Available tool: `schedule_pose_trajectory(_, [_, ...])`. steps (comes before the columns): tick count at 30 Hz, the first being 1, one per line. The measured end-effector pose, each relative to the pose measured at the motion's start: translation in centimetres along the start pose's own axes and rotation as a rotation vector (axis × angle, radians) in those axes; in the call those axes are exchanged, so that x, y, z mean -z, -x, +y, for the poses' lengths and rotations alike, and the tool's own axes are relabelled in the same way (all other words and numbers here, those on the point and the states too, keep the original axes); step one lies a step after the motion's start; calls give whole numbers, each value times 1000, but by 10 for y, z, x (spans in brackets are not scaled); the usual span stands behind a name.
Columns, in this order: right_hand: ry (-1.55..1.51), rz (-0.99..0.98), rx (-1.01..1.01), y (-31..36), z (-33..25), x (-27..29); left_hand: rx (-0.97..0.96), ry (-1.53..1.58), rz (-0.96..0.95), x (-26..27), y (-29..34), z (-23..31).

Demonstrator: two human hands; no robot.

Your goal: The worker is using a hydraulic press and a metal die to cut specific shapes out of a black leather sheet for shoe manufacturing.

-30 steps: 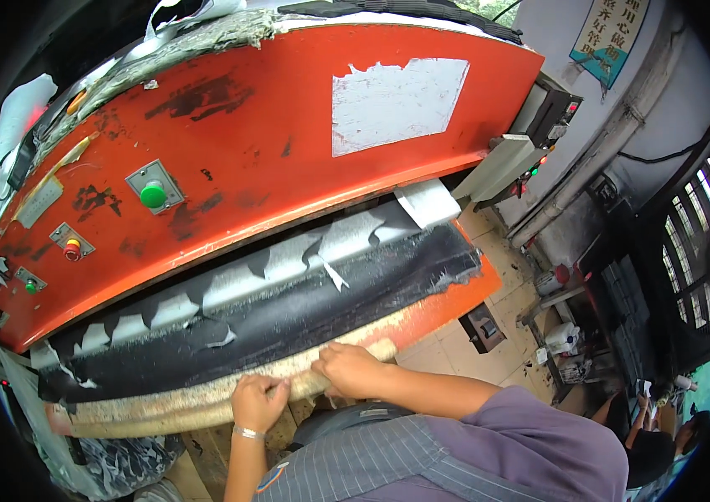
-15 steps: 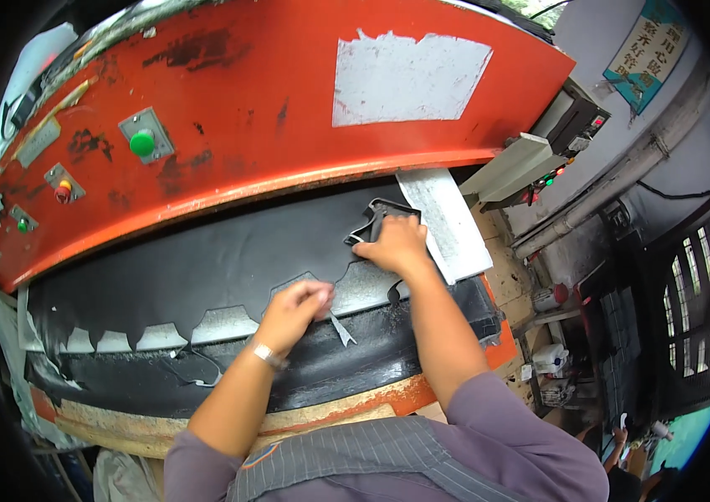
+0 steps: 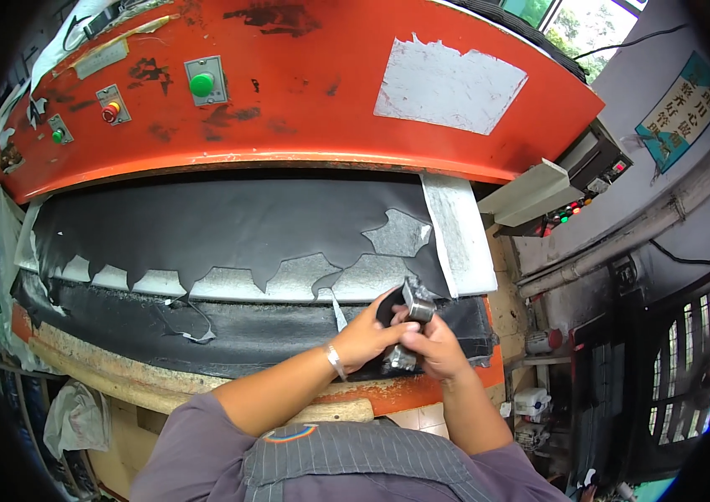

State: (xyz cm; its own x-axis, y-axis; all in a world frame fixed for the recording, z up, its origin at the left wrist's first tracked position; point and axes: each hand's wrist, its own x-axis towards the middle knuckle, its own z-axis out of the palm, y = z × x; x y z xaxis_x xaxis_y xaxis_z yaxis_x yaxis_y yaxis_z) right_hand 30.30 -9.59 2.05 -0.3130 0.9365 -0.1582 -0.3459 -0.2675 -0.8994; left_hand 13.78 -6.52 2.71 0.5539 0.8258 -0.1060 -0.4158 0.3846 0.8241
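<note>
Metal die (image 3: 421,310) is held by left hand (image 3: 369,337) and right hand (image 3: 438,347) on the near side of black sheet (image 3: 229,226), overhung at far by orange press (image 3: 305,109); white container (image 3: 532,402), right, cannot be seen into.

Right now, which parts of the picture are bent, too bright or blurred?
Head view: the lower edge of the orange press bows and the corners go black; the window at upper right is nearly washed out; the right hand and metal cutting die look slightly blurred.
</note>
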Motion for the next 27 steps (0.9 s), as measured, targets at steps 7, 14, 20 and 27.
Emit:
schedule_pose_trajectory(7, [806,-428,118,-62,-45,-26,56,-408,503,76,74,-10])
schedule_pose_trajectory(14, [1918,-815,670,-204,-98,-14,-69,-1203,384,73,113,91])
schedule_pose_trajectory(20, [1826,-918,745,-231,-78,2,-258,-1374,632,133,18,76])
schedule_pose_trajectory(27, [1458,-66,529,-233,-45,61,-449,-1673,701,145,-43,68])
